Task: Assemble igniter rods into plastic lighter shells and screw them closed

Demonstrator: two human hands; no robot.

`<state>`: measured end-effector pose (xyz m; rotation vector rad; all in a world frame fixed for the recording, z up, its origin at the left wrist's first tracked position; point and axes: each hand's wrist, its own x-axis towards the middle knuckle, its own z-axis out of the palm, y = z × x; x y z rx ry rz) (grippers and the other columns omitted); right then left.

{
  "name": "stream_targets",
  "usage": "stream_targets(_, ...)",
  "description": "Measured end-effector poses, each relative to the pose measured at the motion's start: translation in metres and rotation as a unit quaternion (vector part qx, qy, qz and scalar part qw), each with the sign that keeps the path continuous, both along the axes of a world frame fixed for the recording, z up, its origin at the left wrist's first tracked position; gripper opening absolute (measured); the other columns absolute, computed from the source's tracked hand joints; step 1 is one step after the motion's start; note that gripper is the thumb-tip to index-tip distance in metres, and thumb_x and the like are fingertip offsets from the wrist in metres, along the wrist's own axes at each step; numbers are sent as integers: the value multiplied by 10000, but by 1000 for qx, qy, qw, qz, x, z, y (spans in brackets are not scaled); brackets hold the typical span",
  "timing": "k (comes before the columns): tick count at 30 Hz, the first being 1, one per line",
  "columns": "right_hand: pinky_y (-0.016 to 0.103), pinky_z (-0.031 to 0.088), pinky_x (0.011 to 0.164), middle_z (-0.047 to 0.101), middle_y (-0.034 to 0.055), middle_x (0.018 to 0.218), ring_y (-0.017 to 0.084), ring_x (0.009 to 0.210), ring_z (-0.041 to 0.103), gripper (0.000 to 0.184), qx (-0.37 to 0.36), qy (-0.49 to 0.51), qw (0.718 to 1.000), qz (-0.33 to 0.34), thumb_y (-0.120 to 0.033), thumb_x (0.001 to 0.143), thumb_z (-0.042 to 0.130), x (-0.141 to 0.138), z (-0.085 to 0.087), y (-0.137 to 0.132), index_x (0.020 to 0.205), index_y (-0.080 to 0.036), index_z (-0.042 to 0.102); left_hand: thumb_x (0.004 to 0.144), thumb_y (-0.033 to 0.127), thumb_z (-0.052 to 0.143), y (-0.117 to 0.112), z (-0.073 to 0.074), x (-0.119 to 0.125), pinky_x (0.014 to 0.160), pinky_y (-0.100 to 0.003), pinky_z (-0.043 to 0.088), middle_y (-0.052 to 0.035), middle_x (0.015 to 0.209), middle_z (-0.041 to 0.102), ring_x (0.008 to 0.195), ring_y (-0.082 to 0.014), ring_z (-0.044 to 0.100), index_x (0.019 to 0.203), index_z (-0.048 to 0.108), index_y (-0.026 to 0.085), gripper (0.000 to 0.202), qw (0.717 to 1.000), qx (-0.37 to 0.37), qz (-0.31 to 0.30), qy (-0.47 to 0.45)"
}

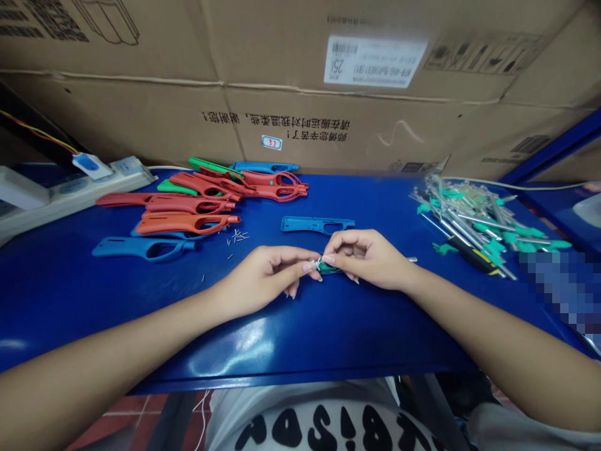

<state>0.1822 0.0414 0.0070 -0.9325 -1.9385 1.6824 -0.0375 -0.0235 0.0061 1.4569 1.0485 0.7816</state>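
white shirt fabric (300,401) printed with black lettering is seen nearest the head camera, below the edge of the blue table (263,338). both bare forearms are stretched over the table from the lower corners. a small green plastic piece (328,268) with a clear end is held between the two hands, over the middle of the table. its clear end is pinched between thumb and fingertips by the left hand (267,275), and its green part is pinched by the right hand (370,257), whose fingers are curled. a short metal end (412,259) is seen past the right wrist; whether it is joined to the green piece cannot be told.

a blue half shell (318,225) is laid just beyond the right hand's fingers. to the left, red, orange, green and blue handle shells (188,222) are heaped, with small metal pins (238,237) scattered beside them. to the right, metal rods with green plastic parts (483,219) are piled, and a black and yellow tool handle (469,254) is set at the pile's near side. the far side is closed off by cardboard boxes (154,119) with upside-down print, and a white power strip (79,194) is placed at the far left.
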Motion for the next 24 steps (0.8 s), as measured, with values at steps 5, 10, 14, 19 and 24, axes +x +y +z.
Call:
stream_targets(5, 189, 386, 423, 562, -48, 557, 66, 444, 480, 351, 5, -3, 1000, -2, -491, 803, 758, 0, -2, 0, 847, -158, 654, 935, 330, 589, 0, -1, 1, 576, -227, 502, -68, 968, 776, 564, -95, 565, 1166, 728, 182, 307, 1000, 0, 0, 1)
stream_targets(10, 188, 370, 427, 566, -44, 569, 62, 445, 470, 335, 11, -7, 1000, -6, -480, 820, 746, 0, -4, -1, 857, -158, 660, 941, 310, 589, 0, -1, 2, 577, -214, 489, -58, 959, 773, 564, -86, 557, 1144, 732, 185, 279, 1000, -1, 1, -6)
stream_targets(14, 189, 358, 427, 563, -45, 554, 64, 442, 468, 352, 13, -8, 1000, -9, -492, 805, 758, 0, -4, -1, 847, -157, 659, 933, 314, 598, -1, -1, 3, 566, -211, 479, -61, 950, 769, 559, -85, 551, 1148, 728, 175, 287, 1000, -9, 11, -4)
stream_targets(19, 196, 361, 435, 581, -36, 561, 68, 447, 479, 353, 17, -11, 1000, -9, -488, 796, 764, -2, -4, -1, 843, -152, 666, 927, 336, 608, -3, -1, 4, 556, -221, 476, -73, 955, 768, 549, -89, 544, 1176, 713, 164, 321, 999, -23, 24, -7)
stream_targets(24, 190, 365, 437, 601, -23, 579, 63, 448, 489, 354, 17, -8, 1000, -7, -476, 794, 768, -2, -4, -1, 831, -139, 664, 920, 343, 617, -5, -4, 6, 541, -214, 468, -72, 936, 764, 531, -81, 533, 1208, 690, 140, 360, 999, -22, 41, -13)
